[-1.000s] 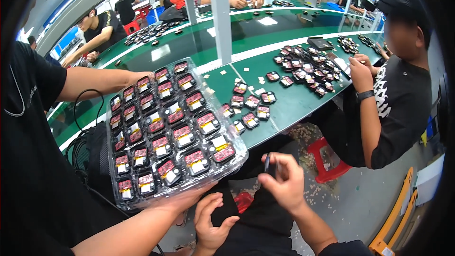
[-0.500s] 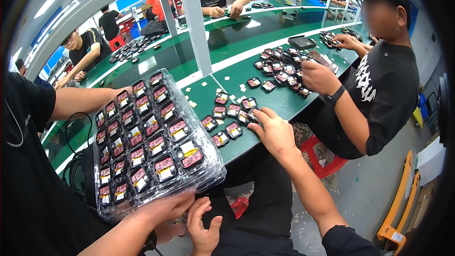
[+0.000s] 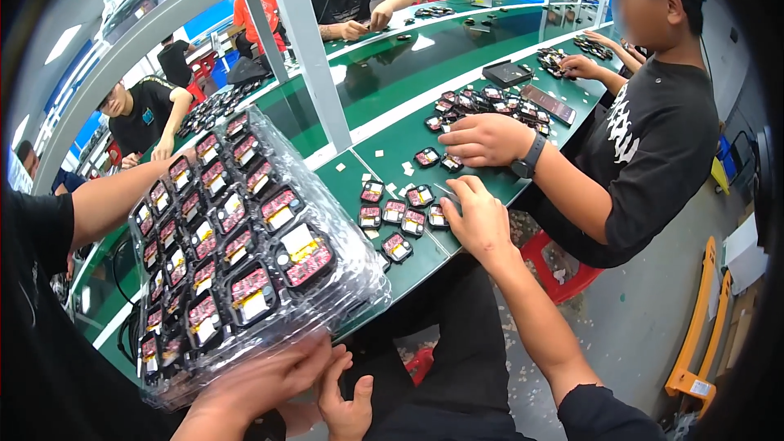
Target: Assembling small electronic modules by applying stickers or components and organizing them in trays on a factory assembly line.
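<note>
My right hand is closed in a pinch over the near edge of the green table, with a thin metal tool, probably tweezers, between its fingers. Beside its fingertips lie several small black square modules with red circuit boards and white and yellow patches. My left hand is open near my lap, palm up, thumb apart, nothing visible in it. Just above it, a person at the left grips a clear plastic tray stacked on others, filled with rows of the same modules. The tray tilts toward me.
At the right, a seated co-worker's hand rests over modules near a pile. A black box and a phone lie behind. A grey post rises from the table. Small pale squares lie scattered. A red stool stands below.
The tray has tilted and shifted down and left in the view. The right co-worker's raised hand has come down over the modules. My right hand has barely moved.
</note>
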The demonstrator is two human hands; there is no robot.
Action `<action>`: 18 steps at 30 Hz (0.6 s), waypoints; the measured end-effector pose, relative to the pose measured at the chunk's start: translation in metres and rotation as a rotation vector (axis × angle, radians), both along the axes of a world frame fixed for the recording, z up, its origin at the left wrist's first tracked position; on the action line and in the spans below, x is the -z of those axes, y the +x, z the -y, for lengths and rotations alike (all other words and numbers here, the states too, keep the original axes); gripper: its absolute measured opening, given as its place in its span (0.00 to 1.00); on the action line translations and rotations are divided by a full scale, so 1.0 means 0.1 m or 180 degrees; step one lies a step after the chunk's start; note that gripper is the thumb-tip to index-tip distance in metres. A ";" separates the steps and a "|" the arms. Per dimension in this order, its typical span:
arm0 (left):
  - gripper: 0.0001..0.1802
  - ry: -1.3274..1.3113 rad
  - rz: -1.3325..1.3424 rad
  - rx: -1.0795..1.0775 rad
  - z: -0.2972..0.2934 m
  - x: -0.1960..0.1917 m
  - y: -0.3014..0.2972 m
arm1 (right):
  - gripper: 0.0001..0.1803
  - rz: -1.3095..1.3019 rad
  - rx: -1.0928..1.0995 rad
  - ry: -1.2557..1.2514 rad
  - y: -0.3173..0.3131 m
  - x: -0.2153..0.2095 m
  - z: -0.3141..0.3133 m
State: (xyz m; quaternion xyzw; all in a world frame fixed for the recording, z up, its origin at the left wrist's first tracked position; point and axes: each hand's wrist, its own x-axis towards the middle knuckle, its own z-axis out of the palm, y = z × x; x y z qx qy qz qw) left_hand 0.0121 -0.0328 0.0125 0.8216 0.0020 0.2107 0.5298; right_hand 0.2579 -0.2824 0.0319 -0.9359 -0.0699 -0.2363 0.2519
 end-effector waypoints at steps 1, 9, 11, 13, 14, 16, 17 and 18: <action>0.20 0.0045 -0.0120 -0.0046 -0.02 -0.07 0.01 | 0.20 -0.0006 0.0014 0.0014 0.02 -0.02 -0.01; 0.20 0.1300 0.0413 -0.0049 -0.29 -0.32 0.32 | 0.20 -0.0062 0.0072 0.0312 0.14 -0.08 -0.01; 0.19 0.1259 0.0460 -0.0065 -0.35 -0.25 0.39 | 0.20 -0.0169 0.0039 0.0357 0.12 -0.12 -0.03; 0.19 0.1216 0.0515 -0.0088 -0.38 -0.23 0.47 | 0.25 -0.0291 -0.0024 0.0379 0.11 -0.09 -0.08; 0.17 0.1208 0.0498 -0.0155 -0.40 -0.22 0.50 | 0.25 -0.0288 -0.0007 0.0394 0.09 -0.10 -0.12; 0.16 0.1220 0.0484 -0.0207 -0.42 -0.24 0.57 | 0.30 -0.0381 -0.0089 0.0250 0.05 -0.14 -0.21; 0.15 0.1200 0.0426 -0.0269 -0.43 -0.26 0.62 | 0.37 -0.0417 -0.0127 0.0196 0.04 -0.14 -0.25; 0.14 0.1180 0.0368 -0.0337 -0.44 -0.27 0.65 | 0.37 -0.0417 -0.0118 0.0218 0.04 -0.15 -0.28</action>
